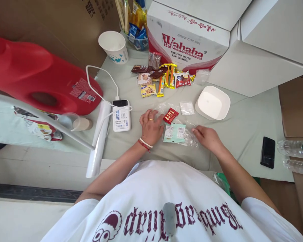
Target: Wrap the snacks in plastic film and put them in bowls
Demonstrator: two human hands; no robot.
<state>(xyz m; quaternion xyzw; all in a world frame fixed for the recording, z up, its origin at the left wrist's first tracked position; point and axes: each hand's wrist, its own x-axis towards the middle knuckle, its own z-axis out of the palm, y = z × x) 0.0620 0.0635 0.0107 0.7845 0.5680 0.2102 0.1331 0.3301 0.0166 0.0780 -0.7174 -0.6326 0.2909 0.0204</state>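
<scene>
A clear plastic bag (189,136) lies flat on the pale green cloth (244,127) in front of me. A mint-green packet (174,132) and a small red snack packet (170,115) lie in or on it; I cannot tell which. My left hand (150,127) rests on the bag's left edge, fingers curled down against it. My right hand (207,137) presses the bag's right edge, fingers bent onto the plastic. A small clear packet (187,108) lies just beyond.
A white square bowl (213,103) sits to the right, a heap of snack packets (161,79) behind, and a Wahaha box (189,37) further back. A power bank (121,115), plastic roll (99,139), paper cup (114,46), red jug (37,77) stand left. A phone (268,152) lies right.
</scene>
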